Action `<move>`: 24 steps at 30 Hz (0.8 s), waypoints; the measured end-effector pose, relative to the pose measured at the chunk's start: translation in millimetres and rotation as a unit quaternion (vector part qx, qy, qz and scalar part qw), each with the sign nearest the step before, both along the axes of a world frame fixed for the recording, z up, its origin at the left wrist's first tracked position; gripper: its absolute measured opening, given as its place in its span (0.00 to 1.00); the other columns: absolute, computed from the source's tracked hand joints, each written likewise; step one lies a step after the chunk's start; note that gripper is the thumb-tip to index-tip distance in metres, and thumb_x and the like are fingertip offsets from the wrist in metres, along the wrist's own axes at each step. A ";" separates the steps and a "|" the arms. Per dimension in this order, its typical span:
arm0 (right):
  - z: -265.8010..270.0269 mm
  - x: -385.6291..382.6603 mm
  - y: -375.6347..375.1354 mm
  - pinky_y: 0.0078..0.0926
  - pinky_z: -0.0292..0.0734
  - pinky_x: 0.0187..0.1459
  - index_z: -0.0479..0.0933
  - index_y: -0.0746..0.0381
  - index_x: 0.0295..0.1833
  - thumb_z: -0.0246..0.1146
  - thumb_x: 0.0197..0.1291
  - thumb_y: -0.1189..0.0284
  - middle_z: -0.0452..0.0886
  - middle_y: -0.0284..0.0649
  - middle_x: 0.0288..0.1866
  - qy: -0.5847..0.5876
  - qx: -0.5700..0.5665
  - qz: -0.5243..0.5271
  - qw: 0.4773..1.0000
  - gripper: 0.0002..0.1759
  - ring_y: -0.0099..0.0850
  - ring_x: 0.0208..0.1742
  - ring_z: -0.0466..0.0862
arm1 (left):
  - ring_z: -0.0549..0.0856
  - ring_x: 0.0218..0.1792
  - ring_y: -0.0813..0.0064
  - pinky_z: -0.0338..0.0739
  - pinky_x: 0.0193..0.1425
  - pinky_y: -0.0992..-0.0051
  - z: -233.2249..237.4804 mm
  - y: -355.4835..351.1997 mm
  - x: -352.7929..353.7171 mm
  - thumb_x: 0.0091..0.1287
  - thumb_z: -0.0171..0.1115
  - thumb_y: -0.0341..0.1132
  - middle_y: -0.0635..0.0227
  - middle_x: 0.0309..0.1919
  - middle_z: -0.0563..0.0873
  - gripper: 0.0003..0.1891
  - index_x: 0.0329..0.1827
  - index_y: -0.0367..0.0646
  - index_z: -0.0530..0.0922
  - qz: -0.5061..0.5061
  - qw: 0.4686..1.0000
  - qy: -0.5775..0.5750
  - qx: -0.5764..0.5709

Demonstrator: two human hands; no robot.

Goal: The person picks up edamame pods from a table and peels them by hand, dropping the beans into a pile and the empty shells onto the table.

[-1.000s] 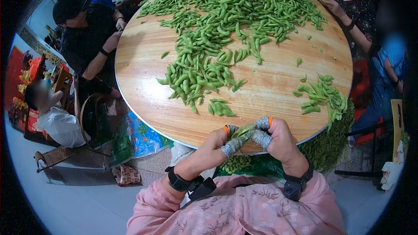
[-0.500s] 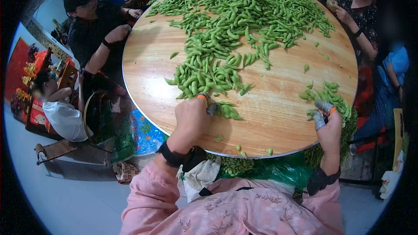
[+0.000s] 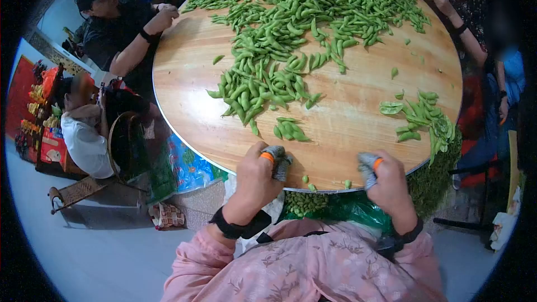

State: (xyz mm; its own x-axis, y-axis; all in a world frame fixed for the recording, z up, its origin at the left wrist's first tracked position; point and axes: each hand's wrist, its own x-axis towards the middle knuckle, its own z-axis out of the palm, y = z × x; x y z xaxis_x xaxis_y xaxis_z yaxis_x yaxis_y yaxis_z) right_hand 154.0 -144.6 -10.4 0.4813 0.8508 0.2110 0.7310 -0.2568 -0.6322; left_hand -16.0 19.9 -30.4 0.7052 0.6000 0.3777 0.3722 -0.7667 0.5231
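My left hand (image 3: 258,174) is above the near edge of the round wooden table (image 3: 358,112), its fingers curled closed. Grey wrapping and an orange band cover its thumb and finger; what lies inside the grip is hidden. My right hand (image 3: 387,183) is closed too, over the table's edge further right, wrapped the same way and a little blurred. A small group of green soybean pods (image 3: 291,130) lies just beyond my left hand. Past it spreads a large heap of pods (image 3: 313,11). Open and loose pods (image 3: 422,116) lie beyond my right hand.
Shelled green beans (image 3: 305,203) sit below the table edge, beside green plastic sheeting (image 3: 358,211). Green husks (image 3: 439,182) are piled under the right edge. A person in black (image 3: 120,33) sits at the left, another person (image 3: 467,17) at the right. A bamboo chair (image 3: 84,190) stands lower left.
Both hands have drawn back toward my body. My left hand has left the small group of pods; my right hand has moved left, away from the pods at the right.
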 end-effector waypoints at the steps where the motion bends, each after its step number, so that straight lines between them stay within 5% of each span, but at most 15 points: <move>1: -0.7 -5.3 4.7 0.33 0.72 0.34 0.74 0.70 0.32 0.55 0.38 0.80 0.74 0.51 0.29 0.000 0.000 0.000 1.000 0.10 0.46 0.31 0.76 | 0.75 0.22 0.59 0.71 0.26 0.70 -0.6 -5.4 0.6 0.45 0.59 0.26 0.58 0.22 0.73 0.06 0.28 0.39 0.75 0.000 1.000 0.000 0.000; 7: 4.2 -21.3 22.9 0.36 0.69 0.33 0.70 0.69 0.23 0.55 0.33 0.79 0.70 0.47 0.26 0.000 -0.056 0.287 0.956 0.06 0.45 0.31 0.73 | 0.75 0.25 0.59 0.71 0.28 0.68 -3.6 -39.3 -6.5 0.39 0.60 0.26 0.61 0.24 0.75 0.18 0.38 0.39 0.74 -0.163 0.987 -0.002 0.011; 10: 2.0 -19.7 20.5 0.36 0.69 0.33 0.70 0.67 0.23 0.54 0.32 0.78 0.70 0.46 0.26 0.027 -0.079 0.343 0.936 0.06 0.44 0.30 0.73 | 0.76 0.27 0.59 0.71 0.29 0.68 4.0 -37.5 -14.0 0.38 0.59 0.25 0.59 0.27 0.76 0.22 0.43 0.38 0.72 -0.206 0.975 -0.009 -0.078; 13: 2.8 -15.7 18.0 0.34 0.69 0.34 0.72 0.67 0.26 0.55 0.34 0.78 0.72 0.46 0.27 0.085 -0.059 0.353 0.930 0.08 0.45 0.31 0.73 | 0.76 0.29 0.59 0.71 0.30 0.69 15.5 -19.0 -7.3 0.38 0.59 0.24 0.57 0.33 0.76 0.23 0.43 0.38 0.72 -0.216 0.976 -0.035 -0.013; 17: 10.3 -11.6 14.8 0.29 0.71 0.35 0.75 0.65 0.34 0.56 0.40 0.79 0.75 0.47 0.31 0.169 -0.054 0.265 0.948 0.11 0.41 0.33 0.76 | 0.74 0.34 0.60 0.69 0.39 0.68 37.2 14.7 22.4 0.43 0.58 0.29 0.58 0.35 0.74 0.18 0.41 0.40 0.73 -0.120 0.981 0.064 0.138; 19: 9.8 -10.8 12.2 0.23 0.71 0.38 0.74 0.67 0.40 0.56 0.46 0.78 0.77 0.47 0.36 0.297 -0.081 0.131 0.942 0.12 0.33 0.35 0.78 | 0.74 0.35 0.61 0.69 0.40 0.68 26.5 35.1 29.5 0.45 0.57 0.29 0.59 0.35 0.74 0.15 0.39 0.40 0.74 -0.135 0.970 0.116 0.166; 24: 0.3 -11.8 17.5 0.21 0.71 0.40 0.72 0.71 0.42 0.56 0.49 0.79 0.78 0.45 0.37 0.365 0.001 0.048 0.930 0.13 0.26 0.38 0.77 | 0.74 0.38 0.62 0.68 0.40 0.69 27.1 39.9 33.9 0.46 0.53 0.27 0.61 0.37 0.75 0.10 0.33 0.40 0.75 -0.163 0.950 0.191 0.188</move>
State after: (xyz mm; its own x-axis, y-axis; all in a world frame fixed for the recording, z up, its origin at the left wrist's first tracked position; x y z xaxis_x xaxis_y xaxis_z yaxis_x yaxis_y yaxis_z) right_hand 142.2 -127.1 -10.1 0.4191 0.8971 -0.1398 0.1269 -0.2103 -0.9694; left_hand 17.9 59.8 -3.3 0.9591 0.1991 0.2014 0.1898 -0.9797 0.0647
